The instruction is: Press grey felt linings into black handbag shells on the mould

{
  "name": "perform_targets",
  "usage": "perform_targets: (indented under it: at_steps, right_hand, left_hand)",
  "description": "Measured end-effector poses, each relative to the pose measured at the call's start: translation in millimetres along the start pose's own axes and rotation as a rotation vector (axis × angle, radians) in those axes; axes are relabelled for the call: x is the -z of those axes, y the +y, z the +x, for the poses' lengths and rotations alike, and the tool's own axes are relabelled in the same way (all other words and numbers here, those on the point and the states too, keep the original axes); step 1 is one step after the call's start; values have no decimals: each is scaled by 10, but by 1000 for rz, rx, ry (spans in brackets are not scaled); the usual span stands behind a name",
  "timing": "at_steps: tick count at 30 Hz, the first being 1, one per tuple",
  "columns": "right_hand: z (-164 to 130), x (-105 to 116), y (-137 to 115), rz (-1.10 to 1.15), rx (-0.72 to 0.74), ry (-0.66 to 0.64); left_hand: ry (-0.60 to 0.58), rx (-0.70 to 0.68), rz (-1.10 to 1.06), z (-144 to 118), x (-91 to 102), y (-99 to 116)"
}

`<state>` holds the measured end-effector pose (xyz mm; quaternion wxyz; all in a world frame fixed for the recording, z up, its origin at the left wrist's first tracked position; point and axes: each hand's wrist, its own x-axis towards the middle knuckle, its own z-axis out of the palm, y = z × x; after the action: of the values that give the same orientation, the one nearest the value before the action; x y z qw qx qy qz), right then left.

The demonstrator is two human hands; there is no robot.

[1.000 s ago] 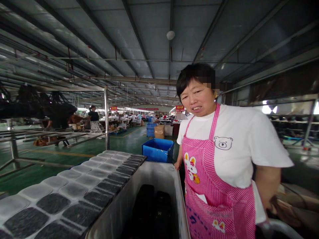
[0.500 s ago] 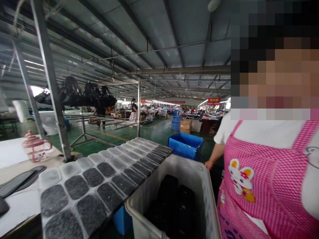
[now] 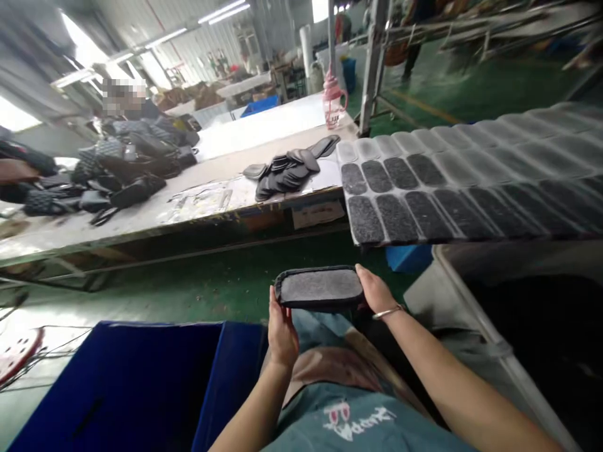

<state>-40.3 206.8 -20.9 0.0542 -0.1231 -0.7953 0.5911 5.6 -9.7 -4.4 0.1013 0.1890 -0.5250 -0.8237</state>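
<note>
A: Where's the case [image 3: 323, 285] sitting now?
B: It's hanging between both hands, over the lap, blue bin [image 3: 241, 364] lying near left, grey bin [image 3: 471, 307] near right!
A: And the grip?
B: Left hand [image 3: 283, 339] is bracing the left end, fingers nearly straight; right hand [image 3: 374, 287] is curling round the right. What the hidden fingers are doing, I can't tell.
A: Any danger looming?
B: Slipping, I'd judge! Only the ends are getting support, so uneven pressure could be sending it floorward.
</note>
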Motion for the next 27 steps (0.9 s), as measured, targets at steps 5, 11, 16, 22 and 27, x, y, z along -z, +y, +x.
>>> perform_targets:
  at_steps: [5, 11, 16, 22, 27]
  right_hand:
    - [-3, 124, 3, -2, -50, -10]
    - [-16, 97, -4, -6, -74, -19]
    - [-14, 107, 5, -8, -84, -11]
    - [-27, 106, -15, -8, -100, -4]
    - [-27, 97, 7, 17, -93, 0]
  left_hand:
    - [17, -2, 43, -10, -84, -81]
    - [95, -5, 107, -15, -91, -61]
    - [138, 16, 141, 0, -134, -77]
    - [191, 11, 162, -7, -190, -99]
    - [224, 3, 141, -15, -250, -94]
